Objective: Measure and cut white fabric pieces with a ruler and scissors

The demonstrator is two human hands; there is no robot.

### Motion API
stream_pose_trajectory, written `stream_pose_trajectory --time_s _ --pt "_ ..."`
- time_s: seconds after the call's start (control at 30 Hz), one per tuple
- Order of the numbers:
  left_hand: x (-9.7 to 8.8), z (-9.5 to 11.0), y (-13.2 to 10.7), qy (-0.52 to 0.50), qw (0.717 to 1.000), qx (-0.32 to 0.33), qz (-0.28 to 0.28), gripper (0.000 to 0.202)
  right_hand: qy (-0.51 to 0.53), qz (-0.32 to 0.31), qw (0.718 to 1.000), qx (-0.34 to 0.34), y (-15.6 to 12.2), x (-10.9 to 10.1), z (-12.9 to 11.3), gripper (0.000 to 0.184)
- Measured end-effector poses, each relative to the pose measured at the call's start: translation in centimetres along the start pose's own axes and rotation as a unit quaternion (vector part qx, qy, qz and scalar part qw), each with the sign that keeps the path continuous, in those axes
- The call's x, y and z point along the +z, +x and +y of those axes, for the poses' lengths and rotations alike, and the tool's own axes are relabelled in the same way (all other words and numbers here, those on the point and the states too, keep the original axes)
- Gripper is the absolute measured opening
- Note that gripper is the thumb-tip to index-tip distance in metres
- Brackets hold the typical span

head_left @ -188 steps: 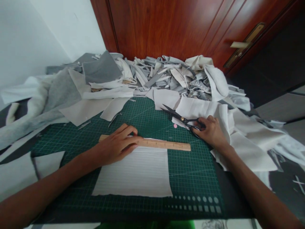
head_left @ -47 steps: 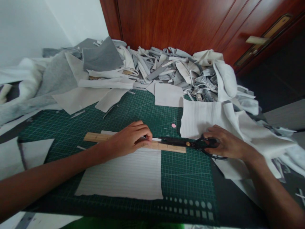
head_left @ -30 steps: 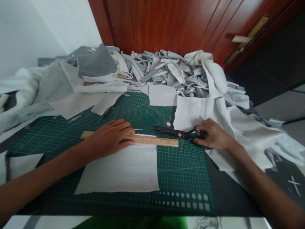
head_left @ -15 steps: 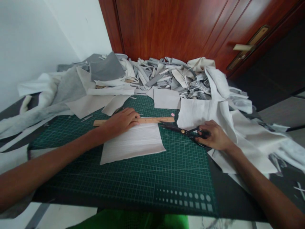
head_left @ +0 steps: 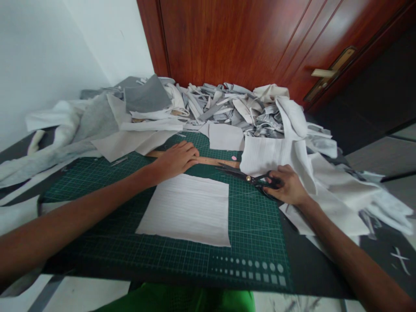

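My left hand [head_left: 180, 157] is closed over the middle of a wooden ruler [head_left: 208, 160], which lies just beyond the near fabric piece. That piece, a white ribbed rectangle of fabric [head_left: 188, 210], lies flat on the green cutting mat [head_left: 256, 221], apart from the ruler. In my right hand [head_left: 287, 184] is a pair of black-handled scissors [head_left: 248, 178], fingers through the handles. Their blades point left, slightly parted, close to the ruler's right end. A small pink disc [head_left: 234, 158] sits just past the ruler.
Grey and white fabric scraps [head_left: 221, 102] are heaped along the back against a wooden door [head_left: 227, 39]. Larger white fabric pieces [head_left: 341, 195] spread over the right side. Rolled padding [head_left: 61, 143] lies on the left. A beige fabric piece [head_left: 225, 136] rests on the mat's far edge.
The ruler has come off the fabric's far edge and shifted right with my left hand. The fabric piece has moved nearer and turned slightly. The scissors have stayed nearly in place.
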State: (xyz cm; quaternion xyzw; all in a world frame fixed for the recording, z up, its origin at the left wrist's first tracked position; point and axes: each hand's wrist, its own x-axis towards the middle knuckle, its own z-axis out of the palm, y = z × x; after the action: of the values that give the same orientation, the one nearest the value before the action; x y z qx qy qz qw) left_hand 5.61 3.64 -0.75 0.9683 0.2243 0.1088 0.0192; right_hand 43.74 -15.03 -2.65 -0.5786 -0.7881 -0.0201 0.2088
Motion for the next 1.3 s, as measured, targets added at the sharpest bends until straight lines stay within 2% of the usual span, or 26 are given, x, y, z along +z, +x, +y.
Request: stream_pose_trajectory --time_s 0.07,0.13,0.23,0.37,0.5,0.63,0.73,0.83,0.9,1.0,1.17,1.3 --pt "-0.4 -0.5 0.1 0.018 0.999 -0.028 0.015 0.025 -0.005 0.002 1.0 -0.001 0.0 0.0 0.0 0.03" --pt "-1.1 -0.3 -0.8 0.031 0.998 -0.05 0.031 0.028 -0.011 0.005 1.0 -0.001 0.0 0.0 -0.1 0.029" --pt "-2.2 0.8 -3.9 0.063 0.993 -0.102 0.022 0.031 -0.014 0.008 1.0 0.003 0.0 0.1 -0.1 0.029" --pt "-3.0 2.7 -9.0 0.089 0.981 -0.174 -0.017 0.041 -0.013 0.022 1.0 0.015 0.1 0.1 -0.3 0.032" --pt "-2.6 3.5 -11.4 -0.008 0.975 -0.22 -0.018 0.037 -0.021 0.047 0.998 0.024 0.2 -0.2 -0.4 0.032" --pt "-2.1 3.3 -10.9 -0.143 0.967 -0.212 0.006 0.025 0.015 0.079 0.997 0.019 0.4 -0.3 -1.1 0.024" --pt "-1.8 3.0 -9.6 -0.257 0.944 -0.208 0.018 0.022 0.108 0.073 0.989 0.074 0.7 0.0 -2.4 0.02" --pt "-1.7 2.9 -8.0 -0.415 0.879 -0.234 0.019 0.046 0.229 0.04 0.96 0.157 1.5 0.1 -4.2 0.023" --pt "-1.5 3.0 -7.0 -0.492 0.836 -0.243 0.017 0.054 0.267 0.037 0.948 0.171 2.4 0.0 -5.5 0.026" --pt "-1.3 3.4 -6.3 -0.531 0.811 -0.245 0.026 0.039 0.282 0.038 0.947 0.149 3.7 -0.3 -7.2 0.026" --pt "-1.0 3.8 -6.4 -0.542 0.804 -0.242 0.043 0.048 0.287 0.002 0.954 0.093 5.8 0.4 -8.6 0.026" --pt "-0.8 3.8 -6.8 -0.573 0.776 -0.259 0.051 0.047 0.26 -0.065 0.961 0.062 7.1 1.9 -9.0 0.021"
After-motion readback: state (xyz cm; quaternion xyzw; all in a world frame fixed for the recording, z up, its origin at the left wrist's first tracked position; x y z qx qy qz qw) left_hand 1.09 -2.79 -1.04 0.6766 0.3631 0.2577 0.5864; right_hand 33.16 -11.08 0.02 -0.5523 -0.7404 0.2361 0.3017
